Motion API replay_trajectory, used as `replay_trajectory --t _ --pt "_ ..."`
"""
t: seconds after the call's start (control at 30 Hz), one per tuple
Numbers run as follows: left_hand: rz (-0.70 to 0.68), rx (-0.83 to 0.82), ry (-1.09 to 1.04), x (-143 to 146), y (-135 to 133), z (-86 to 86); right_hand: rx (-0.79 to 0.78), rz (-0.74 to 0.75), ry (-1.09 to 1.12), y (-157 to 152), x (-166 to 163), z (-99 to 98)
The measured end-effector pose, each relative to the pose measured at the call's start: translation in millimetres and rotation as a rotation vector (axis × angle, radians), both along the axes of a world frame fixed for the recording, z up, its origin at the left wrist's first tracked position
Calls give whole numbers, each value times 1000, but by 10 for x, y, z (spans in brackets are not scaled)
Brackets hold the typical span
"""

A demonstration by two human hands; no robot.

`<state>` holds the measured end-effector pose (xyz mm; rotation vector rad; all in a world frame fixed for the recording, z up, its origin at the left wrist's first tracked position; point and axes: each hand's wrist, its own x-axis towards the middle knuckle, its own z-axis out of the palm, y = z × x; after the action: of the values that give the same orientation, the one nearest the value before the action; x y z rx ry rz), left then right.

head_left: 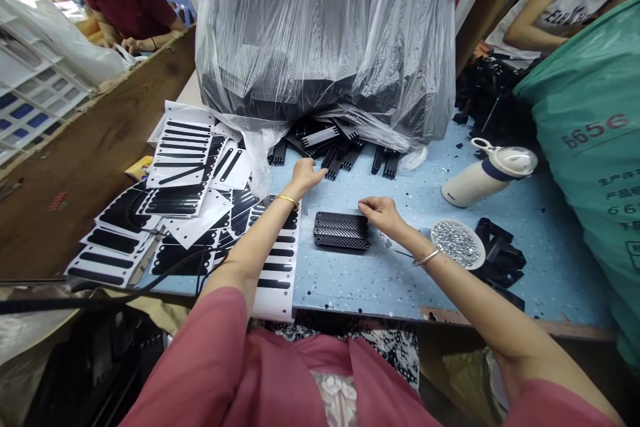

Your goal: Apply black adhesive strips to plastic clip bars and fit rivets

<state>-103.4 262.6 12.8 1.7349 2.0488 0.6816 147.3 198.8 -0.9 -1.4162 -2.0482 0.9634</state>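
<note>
My left hand (306,177) reaches to the near edge of a loose pile of black plastic strips (345,150) with toothed ends. Its thumb and fingers are apart, and the thumb tip is right by one strip. Closer to me lies a neat block of black perforated pieces (341,230), side by side on the blue table (340,280). At the right end of this block, my right hand (383,215) has thumb and fingertips pinched together. Whatever is between them is too small or hidden to make out.
Sheets with black adhesive strips (183,147) cover the left side. To the right stand a bowl of small metal pieces (457,243), black parts (503,260), a tilted cream bottle (487,177) and a green sack (585,127). Plastic-wrapped stock (325,47) fills the back. Two other people sit beyond.
</note>
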Motion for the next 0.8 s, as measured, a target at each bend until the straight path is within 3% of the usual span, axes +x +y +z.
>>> replay_trajectory --t 0.13,0.23,0.33,0.47,0.6,0.7,0.8 --pt "-16 14 35 71 309 -31 1 -40 -5 18 -24 -21" --pt "-19 11 54 -34 293 -18 -1 -67 3 4 5 -19" --pt "-22 30 64 -282 30 48 -15 -112 16 18 91 -16" --pt "-53 75 68 -543 -555 233 -80 -196 94 94 176 9" --pt "-245 201 -8 -422 -987 431 -346 -261 445 219 56 177" --pt "-340 211 -65 -201 -1031 442 -511 -198 631 314 -96 339" --pt "-313 190 -201 -65 -907 294 -466 -134 697 383 -156 384"
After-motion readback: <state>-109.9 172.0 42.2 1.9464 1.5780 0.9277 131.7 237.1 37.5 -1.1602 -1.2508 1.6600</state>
